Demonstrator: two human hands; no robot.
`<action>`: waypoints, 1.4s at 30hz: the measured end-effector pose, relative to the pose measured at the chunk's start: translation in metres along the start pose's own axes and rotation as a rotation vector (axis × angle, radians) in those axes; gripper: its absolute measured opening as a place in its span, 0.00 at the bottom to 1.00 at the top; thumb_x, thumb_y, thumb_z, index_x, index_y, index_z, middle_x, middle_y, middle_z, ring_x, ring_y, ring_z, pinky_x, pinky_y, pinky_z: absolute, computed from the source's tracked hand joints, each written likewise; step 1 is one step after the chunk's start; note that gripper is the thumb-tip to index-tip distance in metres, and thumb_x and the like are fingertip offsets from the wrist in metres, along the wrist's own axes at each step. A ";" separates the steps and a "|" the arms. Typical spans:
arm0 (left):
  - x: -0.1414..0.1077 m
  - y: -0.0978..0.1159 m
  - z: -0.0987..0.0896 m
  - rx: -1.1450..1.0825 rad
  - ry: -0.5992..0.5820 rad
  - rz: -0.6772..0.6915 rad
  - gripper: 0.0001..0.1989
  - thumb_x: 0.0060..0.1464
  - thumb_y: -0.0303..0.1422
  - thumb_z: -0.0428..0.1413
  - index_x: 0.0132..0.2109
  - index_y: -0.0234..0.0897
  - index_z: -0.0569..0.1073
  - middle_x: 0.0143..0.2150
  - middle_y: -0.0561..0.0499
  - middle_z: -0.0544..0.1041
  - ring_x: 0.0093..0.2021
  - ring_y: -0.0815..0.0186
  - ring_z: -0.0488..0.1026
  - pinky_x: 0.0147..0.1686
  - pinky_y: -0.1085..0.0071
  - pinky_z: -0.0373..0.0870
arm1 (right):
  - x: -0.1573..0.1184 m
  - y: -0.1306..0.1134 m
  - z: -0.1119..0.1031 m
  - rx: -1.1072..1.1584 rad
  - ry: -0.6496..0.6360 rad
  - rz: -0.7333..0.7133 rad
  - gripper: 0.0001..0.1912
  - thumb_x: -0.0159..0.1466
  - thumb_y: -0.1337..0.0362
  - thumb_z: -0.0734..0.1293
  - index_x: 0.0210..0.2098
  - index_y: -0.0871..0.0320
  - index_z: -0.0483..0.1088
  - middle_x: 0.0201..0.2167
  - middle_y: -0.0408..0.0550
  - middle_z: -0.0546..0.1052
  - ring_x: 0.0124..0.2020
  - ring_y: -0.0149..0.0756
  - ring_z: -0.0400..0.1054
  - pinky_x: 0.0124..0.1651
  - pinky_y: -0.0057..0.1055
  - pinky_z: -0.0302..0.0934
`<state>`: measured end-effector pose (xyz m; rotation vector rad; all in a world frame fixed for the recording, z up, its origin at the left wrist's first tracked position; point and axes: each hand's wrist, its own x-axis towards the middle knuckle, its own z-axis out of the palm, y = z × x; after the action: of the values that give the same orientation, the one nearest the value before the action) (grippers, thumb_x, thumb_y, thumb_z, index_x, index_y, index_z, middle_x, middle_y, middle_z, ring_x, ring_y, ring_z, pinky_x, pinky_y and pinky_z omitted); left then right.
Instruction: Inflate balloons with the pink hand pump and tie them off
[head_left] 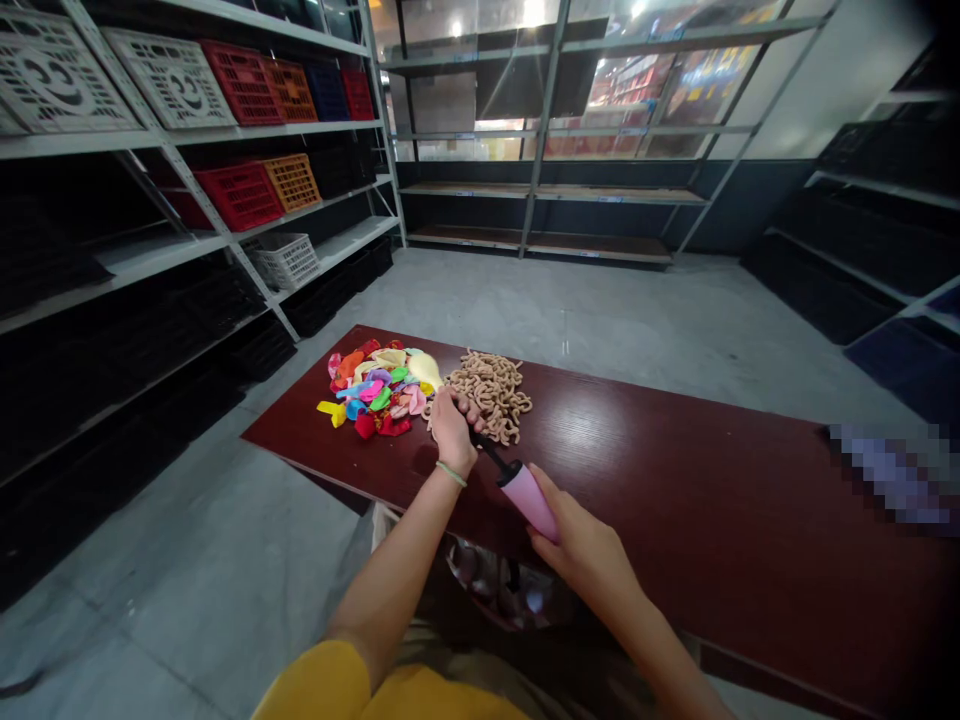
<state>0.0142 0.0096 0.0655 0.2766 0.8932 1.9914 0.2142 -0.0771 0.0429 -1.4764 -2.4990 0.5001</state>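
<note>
My left hand [454, 432] is closed at the black nozzle end of a balloon pump [529, 498], gripping the neck of a pale yellow balloon [424, 370]. The balloon is slightly swollen and points away from me; its mouth is hidden by my fingers. Wrapped round the pump's pink barrel is my right hand [583, 548]. Just left of the balloon lies a heap of uninflated balloons [373, 393] in many colours. Beyond my left hand, a pile of small, curved, tan pieces [495, 388] rests on the table; their kind is unclear.
The dark red table [645, 450] stretches to the right, where a blurred purple item [889, 475] lies. A bag [495, 580] with shiny contents sits below the near edge. Shelves with red crates [238, 195] stand left, and a metal rack [536, 190] stands ahead.
</note>
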 end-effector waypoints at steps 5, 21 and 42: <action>0.012 -0.016 -0.014 -0.036 0.047 -0.004 0.12 0.60 0.39 0.52 0.32 0.40 0.59 0.21 0.61 0.57 0.15 0.76 0.56 0.13 0.80 0.49 | -0.013 0.021 0.000 -0.158 0.031 -0.063 0.42 0.63 0.63 0.64 0.71 0.45 0.41 0.41 0.47 0.76 0.39 0.42 0.75 0.29 0.28 0.62; 0.027 -0.014 -0.038 -0.190 0.049 -0.099 0.11 0.57 0.35 0.54 0.33 0.40 0.58 0.22 0.62 0.52 0.15 0.77 0.51 0.13 0.79 0.44 | -0.049 0.034 -0.008 0.010 0.020 -0.124 0.41 0.63 0.65 0.60 0.71 0.43 0.39 0.43 0.49 0.76 0.34 0.42 0.77 0.31 0.34 0.70; 0.008 -0.020 -0.027 -0.159 -0.166 -0.190 0.13 0.59 0.38 0.55 0.33 0.40 0.59 0.22 0.60 0.54 0.14 0.76 0.51 0.12 0.79 0.44 | 0.005 -0.006 0.013 0.183 0.015 -0.069 0.40 0.63 0.64 0.63 0.71 0.53 0.44 0.51 0.55 0.75 0.47 0.46 0.74 0.47 0.39 0.70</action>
<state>0.0089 0.0098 0.0310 0.2528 0.6282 1.8221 0.2025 -0.0779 0.0330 -1.3172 -2.4095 0.6825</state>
